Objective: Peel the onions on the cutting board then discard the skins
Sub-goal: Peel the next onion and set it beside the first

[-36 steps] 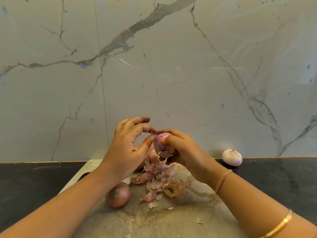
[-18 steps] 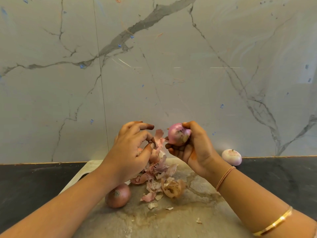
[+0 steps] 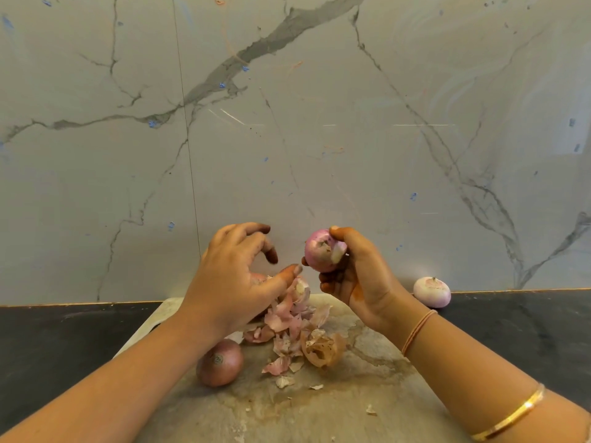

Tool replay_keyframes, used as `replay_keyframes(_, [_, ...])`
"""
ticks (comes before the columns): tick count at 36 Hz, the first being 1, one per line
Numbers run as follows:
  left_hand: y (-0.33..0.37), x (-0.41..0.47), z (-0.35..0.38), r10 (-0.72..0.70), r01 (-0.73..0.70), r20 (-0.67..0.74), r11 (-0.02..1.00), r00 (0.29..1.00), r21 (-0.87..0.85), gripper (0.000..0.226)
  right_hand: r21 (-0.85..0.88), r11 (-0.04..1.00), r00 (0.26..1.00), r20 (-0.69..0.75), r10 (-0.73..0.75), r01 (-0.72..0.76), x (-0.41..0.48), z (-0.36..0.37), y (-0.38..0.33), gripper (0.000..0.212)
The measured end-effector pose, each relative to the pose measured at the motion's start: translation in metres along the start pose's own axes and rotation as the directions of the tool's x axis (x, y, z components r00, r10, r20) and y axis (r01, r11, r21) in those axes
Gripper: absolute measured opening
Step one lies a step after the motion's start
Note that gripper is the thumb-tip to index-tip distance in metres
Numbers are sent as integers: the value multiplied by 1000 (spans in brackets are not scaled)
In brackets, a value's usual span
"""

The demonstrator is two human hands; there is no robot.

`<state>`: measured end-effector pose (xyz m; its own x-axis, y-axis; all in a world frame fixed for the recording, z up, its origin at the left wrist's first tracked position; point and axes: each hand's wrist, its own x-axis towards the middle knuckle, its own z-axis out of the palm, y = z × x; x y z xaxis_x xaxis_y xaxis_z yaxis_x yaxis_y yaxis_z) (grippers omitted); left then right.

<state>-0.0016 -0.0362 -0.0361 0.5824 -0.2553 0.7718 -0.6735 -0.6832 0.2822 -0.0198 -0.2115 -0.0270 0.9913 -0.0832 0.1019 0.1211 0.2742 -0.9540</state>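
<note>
My right hand (image 3: 361, 282) grips a partly peeled pink onion (image 3: 321, 251) above the back of the stained cutting board (image 3: 351, 398). My left hand (image 3: 233, 279) hovers beside it with fingers spread and loosely curved, holding nothing. Its thumb tip is just above a pile of pink and brown skins (image 3: 294, 327) on the board. An unpeeled onion (image 3: 219, 362) lies on the board under my left wrist. Another onion (image 3: 259, 278) is mostly hidden behind my left hand.
A peeled onion (image 3: 431, 290) sits on the dark counter (image 3: 511, 330) to the right, against the marble wall (image 3: 287, 123). Small skin scraps (image 3: 371, 410) lie scattered on the near part of the board.
My right hand lifted the onion up and to the right, away from my left hand. My left hand's fingers spread apart, and a strip of skin it pulled off now lies on the pile.
</note>
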Motion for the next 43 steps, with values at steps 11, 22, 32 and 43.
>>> replay_keyframes(11, [-3,2,7,177,-171,-51,981,983,93,42,-41,999,988,156,-21,28,-3,8,4,42])
replay_keyframes(22, [-5,1,7,204,-198,-67,977,977,79,29,-92,995,989,144,-30,44,-2,7,5,45])
replay_keyframes(32, [-5,1,8,224,-215,-67,970,972,115,42,-113,992,987,155,-45,63,-5,7,3,44])
replay_keyframes(43, [-2,1,7,318,-301,-105,942,942,152,38,-116,992,989,144,-26,43,-5,8,1,50])
